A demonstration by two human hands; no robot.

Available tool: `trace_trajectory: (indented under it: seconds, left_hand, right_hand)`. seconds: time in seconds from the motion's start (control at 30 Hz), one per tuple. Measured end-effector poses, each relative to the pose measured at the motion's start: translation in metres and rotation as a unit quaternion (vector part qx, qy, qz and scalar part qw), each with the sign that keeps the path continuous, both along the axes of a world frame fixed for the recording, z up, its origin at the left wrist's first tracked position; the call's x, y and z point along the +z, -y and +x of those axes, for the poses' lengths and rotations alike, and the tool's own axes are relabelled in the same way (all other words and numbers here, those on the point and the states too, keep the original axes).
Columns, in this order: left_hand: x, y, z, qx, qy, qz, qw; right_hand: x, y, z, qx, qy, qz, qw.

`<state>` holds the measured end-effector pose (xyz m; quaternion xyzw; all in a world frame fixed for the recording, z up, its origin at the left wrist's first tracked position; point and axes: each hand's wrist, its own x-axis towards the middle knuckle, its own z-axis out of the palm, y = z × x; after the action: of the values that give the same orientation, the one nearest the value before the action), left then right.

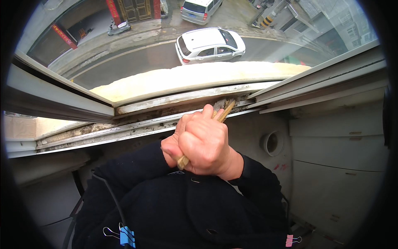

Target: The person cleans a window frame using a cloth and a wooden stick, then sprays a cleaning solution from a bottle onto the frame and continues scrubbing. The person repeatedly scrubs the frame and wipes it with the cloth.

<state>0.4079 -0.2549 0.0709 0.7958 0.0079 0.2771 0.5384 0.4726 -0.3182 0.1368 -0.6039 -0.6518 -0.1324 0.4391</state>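
Note:
My right hand (206, 141) is shut in a fist around a thin wooden stick (229, 109). The stick slants from below the fist up to the window track. My left hand (180, 135) is closed about the stick too, pressed against the right hand and partly hidden behind it. Beyond my fingers, the stick's far end meets a clump of grey, fluffy matter (221, 103) in the track. The sliding window's bottom track (149, 119) is pale metal, stained with dark dirt along its grooves.
Window sash frames stand at left (62, 90) and right (320, 77). Outside are a sunlit ledge (199, 71), a road and a white car (210, 43). Below the sill, a round pipe opening (274, 143) shows beside white cabinet fronts (335, 152). A cable (110, 190) hangs by my left arm.

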Motion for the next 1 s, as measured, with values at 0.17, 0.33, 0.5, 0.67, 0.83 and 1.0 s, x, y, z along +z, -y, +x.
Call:
trace_trajectory:
  seconds: [0.17, 0.33, 0.5, 0.67, 0.83, 1.0]
  left_hand:
    - [0.000, 0.008, 0.020, 0.000, 0.027, 0.006, 1.000]
    - [0.005, 0.017, 0.033, -0.017, 0.065, -0.001, 0.998]
    - [0.029, 0.030, 0.048, -0.063, 0.248, -0.063, 0.965]
    - [0.039, -0.010, 0.025, 0.052, -0.243, 0.283, 0.926]
    - [0.023, -0.008, 0.017, 0.026, -0.116, 0.153, 0.981]
    - [0.025, -0.012, 0.024, 0.015, -0.011, 0.088, 0.996]
  right_hand:
    - [0.010, 0.015, -0.003, -0.008, -0.026, 0.006, 1.000]
    - [0.006, 0.018, 0.012, 0.008, -0.049, 0.030, 0.998]
    - [0.006, 0.035, 0.006, 0.068, -0.089, 0.091, 0.990]
    - [0.018, 0.060, -0.007, 0.096, -0.022, 0.116, 0.988]
    - [0.021, 0.090, -0.004, 0.120, -0.033, 0.072, 0.990]
    - [0.014, 0.117, -0.001, 0.071, -0.105, 0.132, 0.983]
